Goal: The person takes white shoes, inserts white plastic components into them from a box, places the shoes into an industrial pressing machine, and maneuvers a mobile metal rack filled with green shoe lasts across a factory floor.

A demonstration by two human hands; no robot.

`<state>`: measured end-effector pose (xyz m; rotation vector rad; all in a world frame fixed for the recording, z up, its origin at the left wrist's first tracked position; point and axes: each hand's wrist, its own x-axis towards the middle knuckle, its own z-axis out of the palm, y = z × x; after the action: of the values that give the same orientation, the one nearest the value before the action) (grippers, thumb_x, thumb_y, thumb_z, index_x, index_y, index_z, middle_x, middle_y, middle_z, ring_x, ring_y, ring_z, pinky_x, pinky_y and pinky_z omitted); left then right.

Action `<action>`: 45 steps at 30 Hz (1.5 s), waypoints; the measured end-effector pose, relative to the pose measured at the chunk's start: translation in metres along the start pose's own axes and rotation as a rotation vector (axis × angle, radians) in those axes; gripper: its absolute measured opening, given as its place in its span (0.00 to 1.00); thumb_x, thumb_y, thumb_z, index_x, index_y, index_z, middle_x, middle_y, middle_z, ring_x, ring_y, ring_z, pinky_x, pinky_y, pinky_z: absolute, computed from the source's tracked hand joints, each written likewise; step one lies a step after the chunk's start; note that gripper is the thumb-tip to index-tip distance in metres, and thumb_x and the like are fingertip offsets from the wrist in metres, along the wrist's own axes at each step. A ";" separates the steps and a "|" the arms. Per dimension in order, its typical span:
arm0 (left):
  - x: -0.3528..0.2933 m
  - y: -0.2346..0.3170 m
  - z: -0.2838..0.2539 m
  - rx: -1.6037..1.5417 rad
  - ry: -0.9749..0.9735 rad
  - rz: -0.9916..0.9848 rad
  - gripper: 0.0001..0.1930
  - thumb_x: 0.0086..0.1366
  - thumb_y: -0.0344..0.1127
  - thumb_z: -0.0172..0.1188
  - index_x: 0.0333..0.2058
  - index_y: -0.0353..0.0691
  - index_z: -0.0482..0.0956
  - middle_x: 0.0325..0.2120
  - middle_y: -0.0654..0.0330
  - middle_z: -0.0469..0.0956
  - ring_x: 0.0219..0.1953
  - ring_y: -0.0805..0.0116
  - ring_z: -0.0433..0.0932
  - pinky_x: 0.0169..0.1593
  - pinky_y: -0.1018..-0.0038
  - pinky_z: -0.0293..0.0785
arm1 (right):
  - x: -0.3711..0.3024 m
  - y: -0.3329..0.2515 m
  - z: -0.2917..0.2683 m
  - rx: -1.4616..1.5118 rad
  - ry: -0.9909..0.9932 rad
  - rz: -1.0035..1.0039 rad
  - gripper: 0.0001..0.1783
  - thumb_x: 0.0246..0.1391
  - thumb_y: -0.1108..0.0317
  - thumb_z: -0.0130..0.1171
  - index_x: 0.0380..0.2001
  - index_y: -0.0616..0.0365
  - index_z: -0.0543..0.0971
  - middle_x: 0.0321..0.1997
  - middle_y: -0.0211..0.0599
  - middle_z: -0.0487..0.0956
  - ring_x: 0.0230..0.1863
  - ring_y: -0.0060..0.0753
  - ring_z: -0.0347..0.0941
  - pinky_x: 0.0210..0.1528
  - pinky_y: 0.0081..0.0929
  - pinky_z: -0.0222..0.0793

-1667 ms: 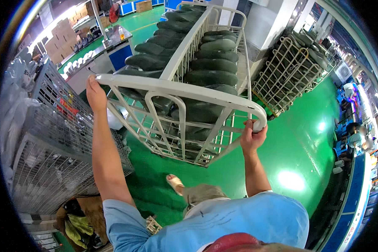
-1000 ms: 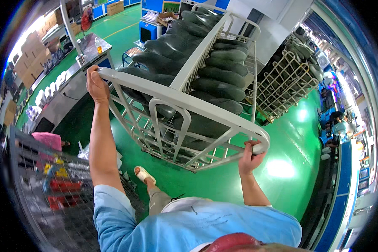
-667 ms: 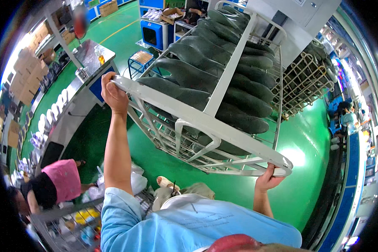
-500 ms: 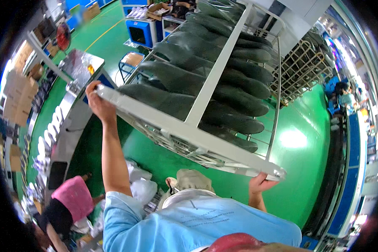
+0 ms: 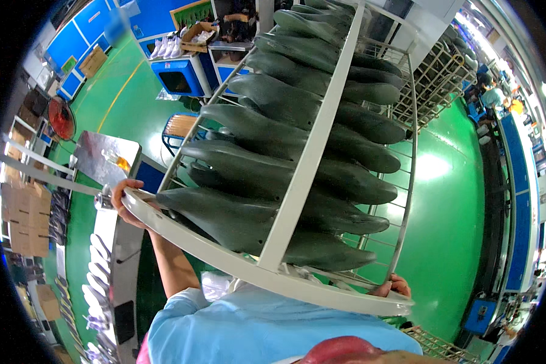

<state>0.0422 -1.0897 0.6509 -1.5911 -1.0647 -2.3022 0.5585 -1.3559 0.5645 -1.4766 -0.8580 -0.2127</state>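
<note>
My left hand (image 5: 123, 207) and right hand (image 5: 396, 286) hold opposite ends of the near rail of a white cart (image 5: 295, 194) filled with dark shoe forms (image 5: 242, 159).

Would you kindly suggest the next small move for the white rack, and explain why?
I would probably ease the white rack a little rightward: the left hand, curled around its near left corner, appears close to the metal workbench in this view, while green floor shows beyond the right hand.
</note>
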 end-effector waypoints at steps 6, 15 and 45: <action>0.047 -0.022 0.018 0.236 -0.238 0.013 0.27 0.70 0.58 0.49 0.44 0.34 0.76 0.31 0.51 0.77 0.31 0.65 0.76 0.36 0.70 0.73 | -0.039 0.009 0.004 -0.102 -0.015 0.103 0.13 0.53 0.75 0.62 0.39 0.62 0.69 0.40 0.48 0.77 0.41 0.38 0.77 0.47 0.35 0.76; 0.123 -0.122 -0.020 -0.554 -0.764 -0.351 0.28 0.73 0.59 0.46 0.44 0.35 0.78 0.36 0.49 0.80 0.38 0.59 0.75 0.43 0.66 0.70 | -0.084 0.012 0.019 -0.564 0.272 0.328 0.24 0.60 0.68 0.63 0.54 0.72 0.71 0.35 0.47 0.83 0.30 0.30 0.77 0.38 0.30 0.77; 0.151 -0.326 0.091 -1.684 -1.874 0.103 0.20 0.69 0.37 0.58 0.57 0.43 0.72 0.54 0.56 0.76 0.59 0.55 0.75 0.61 0.63 0.73 | -0.280 -0.213 0.276 -0.890 0.722 0.916 0.24 0.64 0.65 0.59 0.57 0.69 0.71 0.41 0.41 0.81 0.37 0.32 0.75 0.41 0.33 0.74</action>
<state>-0.1123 -0.7527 0.6464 -3.8704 1.7613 -0.4132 0.1307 -1.2348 0.5213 -2.2308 0.6215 -0.4202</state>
